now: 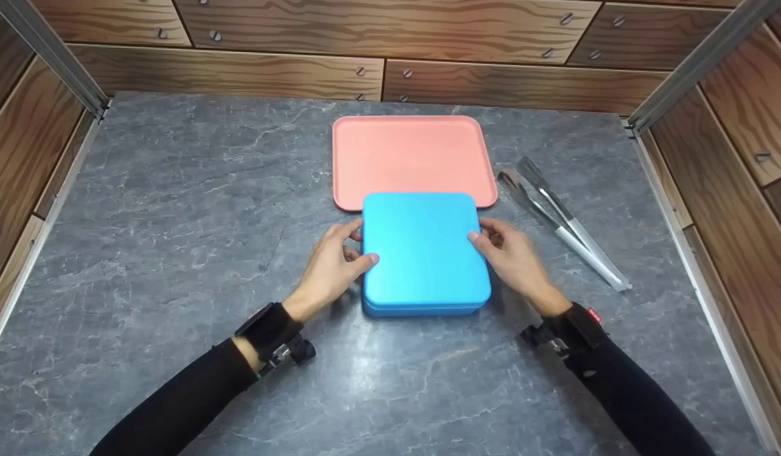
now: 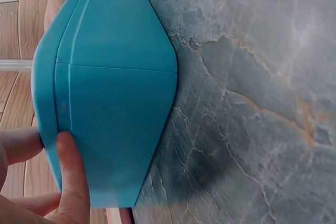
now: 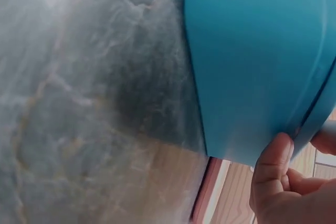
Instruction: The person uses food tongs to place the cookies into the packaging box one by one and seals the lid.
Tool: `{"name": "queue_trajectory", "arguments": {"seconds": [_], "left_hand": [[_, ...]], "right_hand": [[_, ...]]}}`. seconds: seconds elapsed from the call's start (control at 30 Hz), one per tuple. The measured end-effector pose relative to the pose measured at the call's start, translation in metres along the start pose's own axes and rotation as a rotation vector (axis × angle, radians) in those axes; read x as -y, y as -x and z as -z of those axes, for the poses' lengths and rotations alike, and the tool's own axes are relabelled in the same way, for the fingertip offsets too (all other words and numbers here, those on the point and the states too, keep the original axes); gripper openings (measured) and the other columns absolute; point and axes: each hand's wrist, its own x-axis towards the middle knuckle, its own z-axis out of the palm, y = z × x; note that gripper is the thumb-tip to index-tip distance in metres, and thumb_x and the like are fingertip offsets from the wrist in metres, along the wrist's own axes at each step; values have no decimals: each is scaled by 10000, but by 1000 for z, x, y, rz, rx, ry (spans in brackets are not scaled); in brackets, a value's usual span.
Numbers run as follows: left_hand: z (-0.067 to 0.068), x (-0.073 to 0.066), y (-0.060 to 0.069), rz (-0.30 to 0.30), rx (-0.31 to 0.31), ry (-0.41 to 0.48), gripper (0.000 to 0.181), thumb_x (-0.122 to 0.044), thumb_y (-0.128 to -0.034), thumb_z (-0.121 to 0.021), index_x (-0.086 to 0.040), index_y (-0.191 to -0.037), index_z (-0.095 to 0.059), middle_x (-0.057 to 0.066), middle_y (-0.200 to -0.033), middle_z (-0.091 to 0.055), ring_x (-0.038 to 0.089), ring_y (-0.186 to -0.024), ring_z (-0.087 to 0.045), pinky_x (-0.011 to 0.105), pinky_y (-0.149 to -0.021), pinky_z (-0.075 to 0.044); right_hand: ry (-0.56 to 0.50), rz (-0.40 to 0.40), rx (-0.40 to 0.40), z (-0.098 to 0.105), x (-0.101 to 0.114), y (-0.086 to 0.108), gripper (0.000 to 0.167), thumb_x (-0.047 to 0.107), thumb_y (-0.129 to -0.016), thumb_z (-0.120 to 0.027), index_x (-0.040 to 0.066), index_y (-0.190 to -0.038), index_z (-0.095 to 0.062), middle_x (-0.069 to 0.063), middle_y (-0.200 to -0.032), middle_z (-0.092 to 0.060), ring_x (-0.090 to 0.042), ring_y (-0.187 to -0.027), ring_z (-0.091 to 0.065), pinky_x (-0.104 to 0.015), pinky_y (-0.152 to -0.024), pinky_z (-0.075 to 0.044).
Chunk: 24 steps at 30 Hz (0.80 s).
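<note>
A blue lidded box stands on the table, its front part closest to me. My left hand grips the left edge of the lid, thumb on top and other fingers at the side. On the opposite side my right hand pinches the lid edge the same way. In the left wrist view a fingertip presses at the seam under the lid. A thin dark line shows between lid and body in the right wrist view, near a fingertip. The inside of the box is hidden.
A pink tray lies behind the box, its near edge partly covered by it in the head view. Metal tongs with pale handles rest to the right. Wood-patterned walls and metal posts bound the grey marbled table.
</note>
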Motion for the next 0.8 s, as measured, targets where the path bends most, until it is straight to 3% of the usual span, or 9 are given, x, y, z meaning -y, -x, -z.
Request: {"name": "queue_trajectory", "arguments": {"seconds": [0.57, 0.7, 0.8], "left_hand": [[-2, 3, 5, -31, 9, -57, 662, -145, -975, -735, 0, -1546, -434, 105, -1313, -543, 176, -917, -616, 304, -717, -585], [-5, 6, 5, -76, 10, -112, 653, -161, -1006, -700, 19, -1560, -403, 112, -1305, -528, 169, -899, -581, 279, -691, -547], [-8, 8, 7, -123, 16, -165, 645, -173, -1034, -658, 32, -1572, -366, 139, -1417, -484, 214, -1080, -589, 318, -876, -564]], "right_hand": [[-30, 6, 25, -1, -3, 0, 455, 189, -1016, -681, -97, -1359, -596, -112, -1004, -622, -237, -924, -601, -201, -751, -505], [49, 29, 51, -1, -4, 0, 497, 226, -1035, -658, -106, -1392, -562, -130, -1033, -599, -251, -939, -590, -278, -791, -510], [170, 92, 59, 0, -1, 2, 549, 239, -1050, -634, -108, -1452, -499, -182, -1122, -586, -296, -990, -593, -391, -847, -535]]}}
